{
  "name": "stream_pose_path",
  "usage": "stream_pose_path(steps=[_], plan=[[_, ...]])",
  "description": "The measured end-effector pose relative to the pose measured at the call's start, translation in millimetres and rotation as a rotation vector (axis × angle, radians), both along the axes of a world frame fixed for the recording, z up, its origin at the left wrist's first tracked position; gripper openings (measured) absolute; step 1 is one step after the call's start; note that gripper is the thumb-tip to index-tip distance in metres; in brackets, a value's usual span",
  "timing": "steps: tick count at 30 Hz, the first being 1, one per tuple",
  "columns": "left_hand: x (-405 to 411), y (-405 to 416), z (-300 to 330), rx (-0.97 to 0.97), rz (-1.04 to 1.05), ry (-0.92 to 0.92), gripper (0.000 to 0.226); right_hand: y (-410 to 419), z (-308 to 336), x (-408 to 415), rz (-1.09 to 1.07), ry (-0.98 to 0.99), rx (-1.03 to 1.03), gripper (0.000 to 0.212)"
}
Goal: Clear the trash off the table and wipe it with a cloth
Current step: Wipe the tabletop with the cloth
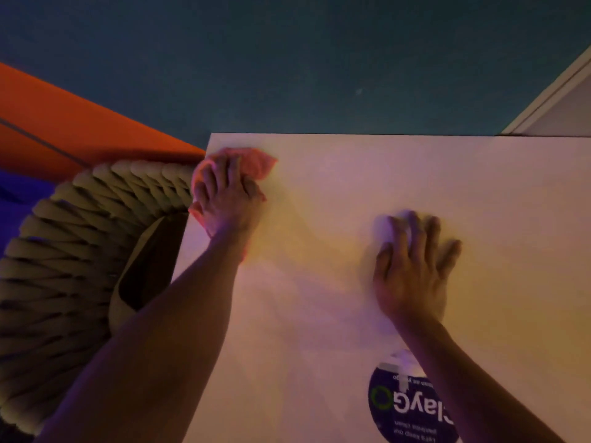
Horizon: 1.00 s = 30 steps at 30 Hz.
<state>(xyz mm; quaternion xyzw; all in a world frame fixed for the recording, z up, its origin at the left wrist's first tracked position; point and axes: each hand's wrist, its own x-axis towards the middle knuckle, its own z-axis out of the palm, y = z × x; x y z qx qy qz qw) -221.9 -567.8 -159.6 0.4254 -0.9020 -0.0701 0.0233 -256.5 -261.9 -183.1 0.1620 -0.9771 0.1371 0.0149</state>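
A pale, smooth rectangular tabletop filled the lower right of the view, lit in mixed pink and yellow tones. Its far left corner sat near the middle of the picture.

The person's left hand lay at that far left corner, pressing down on a crumpled pink-red cloth. The fingers were bent over the cloth and bunched it beneath the palm; part of the cloth poked out beyond the fingertips and a little showed along the table's left edge under the wrist. The left forearm stretched back towards the bottom left.

The right hand rested near the middle of the table, well apart from the left hand. Its fingers were spread wide and mostly straight, lying over a small pale, whitish scrap, too blurred to identify, that showed past the fingertips. Whether the fingers actually gripped it could not be told.

Near the table's front edge, partly hidden by the right forearm, lay a round dark purple sticker or packet with white lettering and a green ring.

Left of the table stood a chunky olive-green woven rope chair. Beyond it lay an orange surface, and dark teal floor filled the top of the view.
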Motion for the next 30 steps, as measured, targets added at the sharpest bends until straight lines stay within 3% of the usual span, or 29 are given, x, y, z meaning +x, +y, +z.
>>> stream_pose_path(steps=[4, 9, 17, 22, 30], plan=[[-7.4, 25.1, -2.4, -0.019, -0.164, -0.046, 0.070, 6.3, -1.7, -3.6, 0.010, -0.028, 0.038, 0.053], [7.4, 101.9, -2.2, -0.014, -0.434, 0.045, 0.062, 6.3, 2.1, -4.0, -0.004, 0.019, 0.036, 0.050], [82.2, 160.0, -4.7, -0.045, -0.737, 0.075, 0.054, 6.5, 1.8, -1.4, 0.013, 0.021, -0.010, 0.048], [82.1, 159.6, -3.0, -0.088, -0.682, -0.006, 0.052, 42.3, 11.6, -9.6, 0.165, -0.002, -0.012, 0.047], [9.0, 172.4, -6.8, -0.076, -0.414, -0.040, 0.054, 85.2, 4.8, -14.8, 0.202, 0.043, -0.019, 0.047]])
